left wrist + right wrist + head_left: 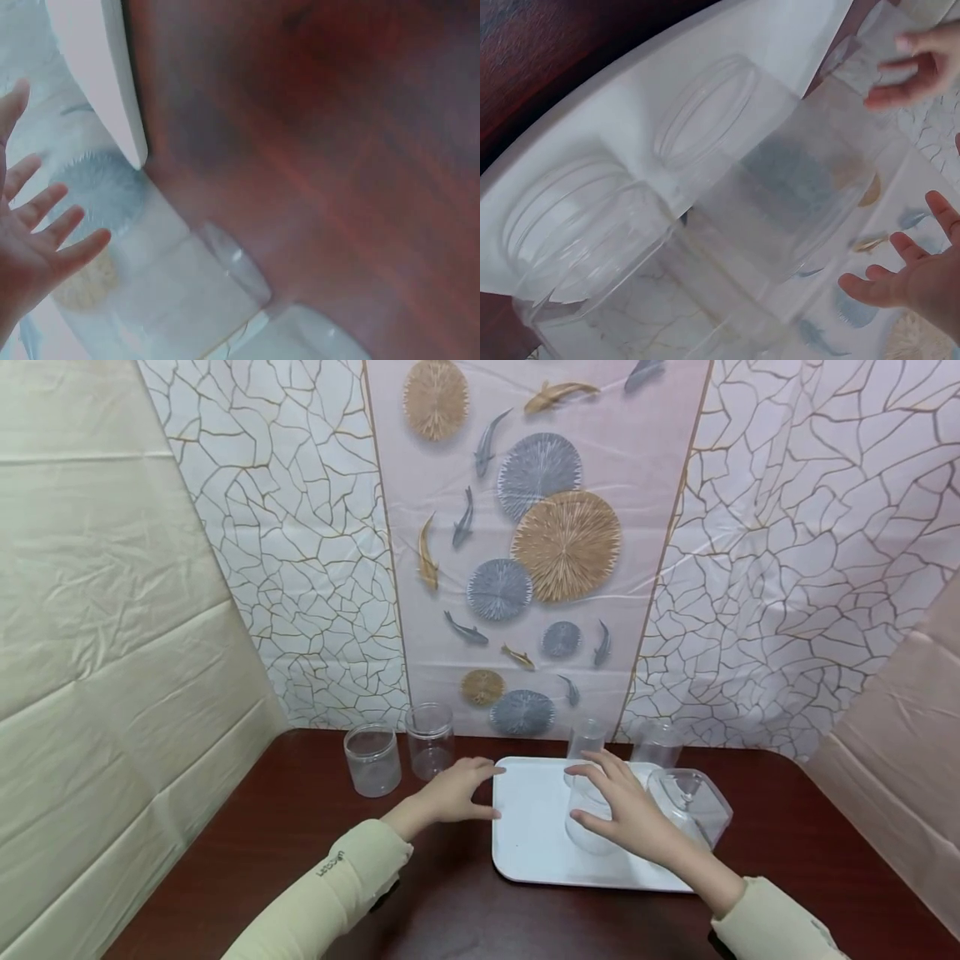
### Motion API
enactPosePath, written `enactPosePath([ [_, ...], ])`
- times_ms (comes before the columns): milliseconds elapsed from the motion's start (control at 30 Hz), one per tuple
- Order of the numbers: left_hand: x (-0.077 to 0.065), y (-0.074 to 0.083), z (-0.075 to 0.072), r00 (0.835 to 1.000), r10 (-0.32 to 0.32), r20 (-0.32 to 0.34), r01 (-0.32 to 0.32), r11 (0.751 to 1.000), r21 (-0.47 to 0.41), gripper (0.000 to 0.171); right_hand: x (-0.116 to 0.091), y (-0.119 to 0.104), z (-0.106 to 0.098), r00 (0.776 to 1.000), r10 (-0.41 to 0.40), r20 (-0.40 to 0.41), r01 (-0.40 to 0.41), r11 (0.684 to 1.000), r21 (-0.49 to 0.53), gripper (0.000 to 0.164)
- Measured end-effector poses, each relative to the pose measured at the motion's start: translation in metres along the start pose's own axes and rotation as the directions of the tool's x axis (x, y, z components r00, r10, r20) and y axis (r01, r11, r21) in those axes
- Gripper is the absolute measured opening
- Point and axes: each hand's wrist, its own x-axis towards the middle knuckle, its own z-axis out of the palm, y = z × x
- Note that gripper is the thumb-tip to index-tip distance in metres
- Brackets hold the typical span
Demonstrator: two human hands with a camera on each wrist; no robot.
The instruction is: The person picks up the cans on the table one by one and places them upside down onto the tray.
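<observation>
My left hand [456, 791] hovers beside the left edge of a white tray [528, 852], fingers spread and holding nothing; the left wrist view shows the same spread fingers [56, 206]. Over the tray, my right hand [626, 802] is above a clear round jar [588, 839], thumb and fingers apart. In the right wrist view that jar [742, 187] stands on the tray with a gap between it and the fingers [885, 281]. Beside it, at the tray's right side, is a clear angular container [708, 806], partly behind my right hand.
Two clear jars stand on the dark red table [300, 860] at the left: a nearer jar [373, 768] and a farther jar [431, 752]. Behind the tray are a clear tall jar [587, 737] and another clear jar [658, 743]. A patterned cloth [525, 635] hangs at the back.
</observation>
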Motion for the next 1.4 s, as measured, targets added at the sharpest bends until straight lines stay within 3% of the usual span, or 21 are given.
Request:
enactPosePath([
  [167, 0.004, -0.009, -0.016, 0.995, 0.003, -0.105, 0.001, 0.999, 0.033, 0.065, -0.004, -0.011, 0.002, 0.999, -0.043, -0.027, 0.044, 0.998, 0.040, 0.045],
  [367, 0.008, -0.021, -0.030, 0.984, 0.008, -0.178, 0.008, 0.996, 0.090, 0.069, -0.009, -0.020, 0.005, 0.993, -0.102, -0.060, 0.106, 0.993, 0.060, 0.043],
  [567, 0.012, -0.028, -0.043, 0.982, -0.044, -0.184, 0.063, 0.993, 0.098, 0.069, -0.014, -0.023, 0.010, 0.987, -0.140, -0.076, 0.145, 0.987, 0.064, 0.042],
  [967, 0.029, -0.038, -0.062, 0.975, -0.067, -0.212, 0.108, 0.976, 0.189, 0.068, -0.021, -0.021, 0.018, 0.985, -0.154, -0.078, 0.158, 0.986, 0.053, 0.042],
  [1067, 0.032, -0.038, -0.066, 0.974, -0.107, -0.201, 0.147, 0.969, 0.198, 0.069, -0.023, -0.022, 0.020, 0.984, -0.160, -0.076, 0.164, 0.985, 0.056, 0.043],
  [1200, 0.033, -0.038, -0.073, 0.964, -0.214, -0.159, 0.246, 0.945, 0.218, 0.076, -0.026, -0.022, 0.023, 0.985, -0.161, -0.067, 0.165, 0.984, 0.067, 0.042],
  [1400, 0.030, -0.036, -0.081, 0.913, -0.407, -0.036, 0.407, 0.899, 0.162, 0.095, -0.027, -0.023, 0.025, 0.986, -0.154, -0.059, 0.158, 0.985, 0.068, 0.043],
])
